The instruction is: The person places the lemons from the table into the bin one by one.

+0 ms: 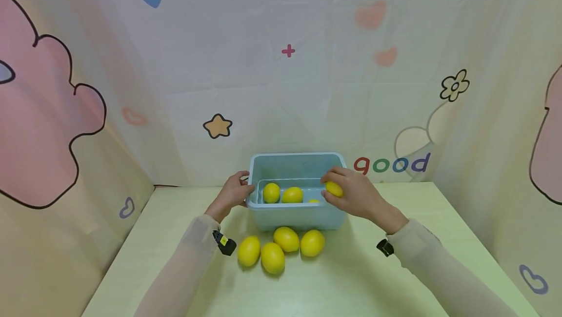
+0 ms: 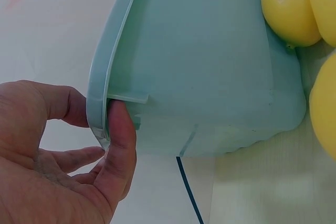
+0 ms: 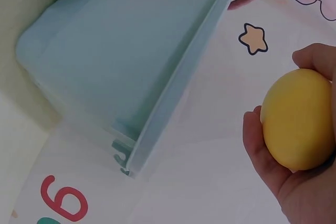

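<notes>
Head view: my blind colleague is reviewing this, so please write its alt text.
A person's right hand holds a lemon over a pale blue bin with lemons inside, while the left hand grips its left side. Four more lemons lie in front on a table.

Third lemon mostly hidden behind bin front wall

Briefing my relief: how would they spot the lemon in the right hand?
On the table stands a blue bin. At its right end, the right hand grips the lemon. Only this one is held; other lemons lie inside the bin or in front.
</notes>
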Demonstrator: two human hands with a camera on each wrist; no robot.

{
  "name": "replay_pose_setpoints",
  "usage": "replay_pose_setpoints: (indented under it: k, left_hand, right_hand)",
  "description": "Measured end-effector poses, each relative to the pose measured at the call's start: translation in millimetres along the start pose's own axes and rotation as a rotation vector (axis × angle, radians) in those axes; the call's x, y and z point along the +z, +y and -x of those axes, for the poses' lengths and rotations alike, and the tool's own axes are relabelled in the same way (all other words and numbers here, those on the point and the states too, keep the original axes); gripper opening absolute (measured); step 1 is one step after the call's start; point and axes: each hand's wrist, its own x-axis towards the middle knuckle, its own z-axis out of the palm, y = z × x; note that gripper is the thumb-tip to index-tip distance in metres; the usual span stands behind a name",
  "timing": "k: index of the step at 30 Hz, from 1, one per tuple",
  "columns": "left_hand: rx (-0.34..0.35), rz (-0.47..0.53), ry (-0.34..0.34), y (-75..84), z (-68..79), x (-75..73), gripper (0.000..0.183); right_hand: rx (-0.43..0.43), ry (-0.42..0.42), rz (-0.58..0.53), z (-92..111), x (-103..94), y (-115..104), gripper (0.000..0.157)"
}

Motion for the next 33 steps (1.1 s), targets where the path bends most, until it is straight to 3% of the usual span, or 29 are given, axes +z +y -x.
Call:
replay_pose_setpoints:
  k: [6,17,26,33]
  left_hand:
    - [-0.01,0.005,0.004,2.1,1.9,0.0,0.06]
    - [-0.005,0.004,-0.002,3.2,4.7,-0.1,0.06]
    - [-0.004,0.012,-0.009,3.1,4.2,-0.3,0.061]
    - [-0.002,0.01,-0.007,2.6,4.7,-1.5,0.06]
  right_hand:
    - [0.041,-0.011,-0.047,-13.5,-5.0,0.9,0.022]
    - [0.062,-0.046,-0.015,-36.9,-11.1,1.7,0.023]
    - [0.177,-0.029,0.006,-50.2,-10.2,12.0,0.025]
    - [0.188,-0.087,0.015,-62.1,-8.8,22.7,0.028]
